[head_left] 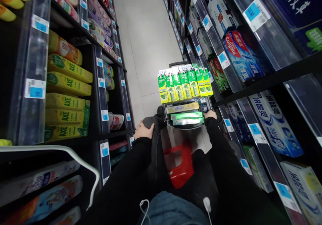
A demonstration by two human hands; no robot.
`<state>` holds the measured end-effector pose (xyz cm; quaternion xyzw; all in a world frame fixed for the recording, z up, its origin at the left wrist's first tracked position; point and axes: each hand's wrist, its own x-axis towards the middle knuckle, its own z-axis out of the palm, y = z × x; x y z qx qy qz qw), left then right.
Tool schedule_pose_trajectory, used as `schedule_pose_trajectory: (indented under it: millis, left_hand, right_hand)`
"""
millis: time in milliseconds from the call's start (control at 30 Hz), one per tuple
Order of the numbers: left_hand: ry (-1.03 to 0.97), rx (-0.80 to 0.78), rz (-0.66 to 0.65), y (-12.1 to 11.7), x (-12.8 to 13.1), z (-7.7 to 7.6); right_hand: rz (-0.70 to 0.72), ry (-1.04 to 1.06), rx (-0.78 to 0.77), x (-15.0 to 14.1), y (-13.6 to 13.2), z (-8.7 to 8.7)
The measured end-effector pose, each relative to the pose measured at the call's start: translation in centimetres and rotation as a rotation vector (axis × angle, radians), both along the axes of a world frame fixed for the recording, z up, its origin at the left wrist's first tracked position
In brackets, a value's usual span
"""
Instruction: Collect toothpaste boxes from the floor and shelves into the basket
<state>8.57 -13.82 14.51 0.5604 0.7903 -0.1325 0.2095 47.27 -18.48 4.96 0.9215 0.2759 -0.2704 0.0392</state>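
Green cardboard toothpaste boxes [184,84] stand upright in a tight row along the top of a small trolley basket [187,126] in the middle of the shop aisle, with a yellow box and more green boxes [187,117] lying flat beneath them. The right hand [210,114] rests at the basket's right edge, just beside the flat boxes; whether it grips the rim or a box I cannot tell, since the fingers are hidden. The left hand [144,131] lies curled over the person's dark knee [153,122], holding nothing. A red stool [179,164] shows between the legs. Shelves on the right carry more toothpaste cartons [238,55]; those on the left hold yellow bottles [67,84]. Such boxes look light and stiff but thin-walled, with a glossy face that may slip, so each is best pinched across its narrow sides near the middle, not squeezed on the broad printed face, which would likely dent. The upright row seems easy to topple if one is pulled carelessly.
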Motion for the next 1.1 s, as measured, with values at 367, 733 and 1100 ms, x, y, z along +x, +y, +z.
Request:
schedule_pose_trajectory:
  millis: [367, 733, 1100]
  left_hand:
    - [0.013, 0.019, -0.021, -0.1, 0.0, -0.3]
    - [0.003, 0.020, -0.029, -0.1, -0.1, -0.2]
    - [0.017, 0.018, -0.020, -0.1, 0.1, -0.2]
  right_hand:
    - [0.074, -0.241, 0.120, -1.4, -3.3, 2.9]
    - [0.595, -0.146, -0.024, 0.3, -3.6, 2.2]
    - [0.146, -0.080, -0.023, -0.6, 0.8, -0.2]
